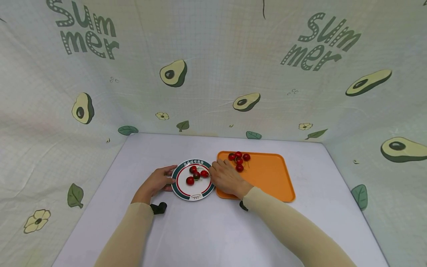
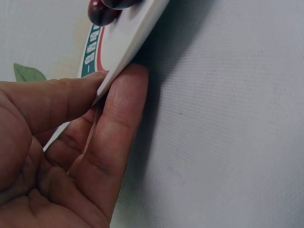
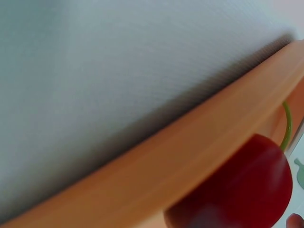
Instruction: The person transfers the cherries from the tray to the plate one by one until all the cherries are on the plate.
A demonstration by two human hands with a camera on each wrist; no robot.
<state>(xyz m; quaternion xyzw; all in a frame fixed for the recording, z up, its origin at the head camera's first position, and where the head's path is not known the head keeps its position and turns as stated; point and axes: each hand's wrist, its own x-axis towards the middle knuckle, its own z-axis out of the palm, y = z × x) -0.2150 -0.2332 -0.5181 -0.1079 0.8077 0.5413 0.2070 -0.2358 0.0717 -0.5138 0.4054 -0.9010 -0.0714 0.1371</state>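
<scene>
My left hand [image 1: 158, 182] pinches the left rim of a white plate [image 1: 181, 189] with a green and red border. The left wrist view has the thumb over the rim [image 2: 124, 45] and fingers beneath it. Several red cherries [image 1: 190, 181] with stems lie on the plate. My right hand [image 1: 229, 178] is at the plate's right rim, over the left edge of an orange tray [image 1: 268, 174]; its fingers bend downward, and their undersides are hidden. Close in the right wrist view, a cherry [image 3: 242, 187] shows behind the tray rim, with a fingertip [image 3: 295, 221] at the corner.
More cherries [image 1: 239, 168] with stems are grouped in the tray's upper left. A white table [image 1: 200, 233] carries everything. Behind and beside it hangs a pale cloth [image 1: 207, 74] printed with avocados, leaves and lettering. Dark straps [image 1: 158, 208] sit at both wrists.
</scene>
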